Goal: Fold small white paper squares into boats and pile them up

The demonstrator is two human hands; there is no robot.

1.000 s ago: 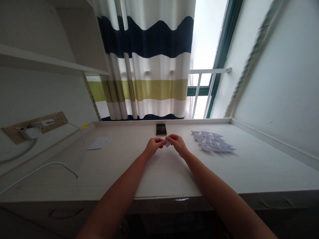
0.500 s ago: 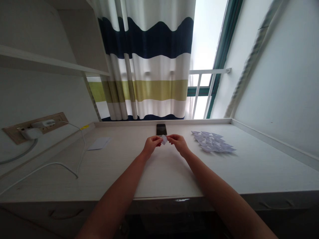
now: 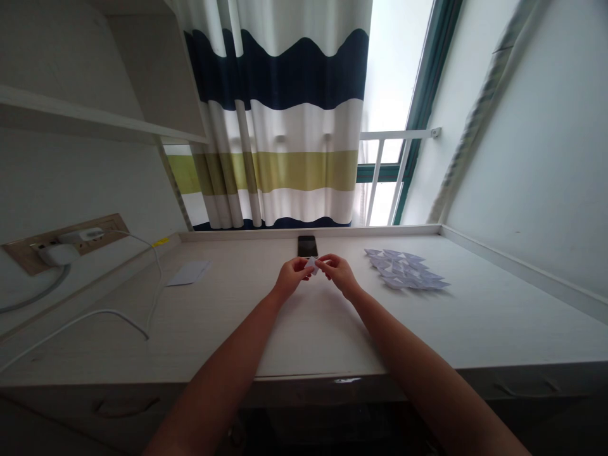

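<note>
A small folded piece of white paper (image 3: 312,264) is held up between my two hands, above the middle of the desk. My left hand (image 3: 291,277) pinches its left side between thumb and fingers. On the right side, the fingertips of my right hand (image 3: 337,272) are closed on the paper. Its exact folds are too small to make out. Just beyond my hands lies a dark phone (image 3: 306,246). To the right, several folded white paper pieces (image 3: 403,270) are laid out in close rows. A flat stack of white paper (image 3: 189,273) rests on the left.
The white desk (image 3: 323,335) has a raised rim along its back and right sides. A white cable (image 3: 154,297) runs across its left part from chargers in a wall socket (image 3: 66,244). Behind the desk hangs a striped curtain (image 3: 285,133) beside a window.
The fingers of my right hand have moved slightly left, closer to my left hand, and now cover more of the paper. The other things on the desk have stayed in place.
</note>
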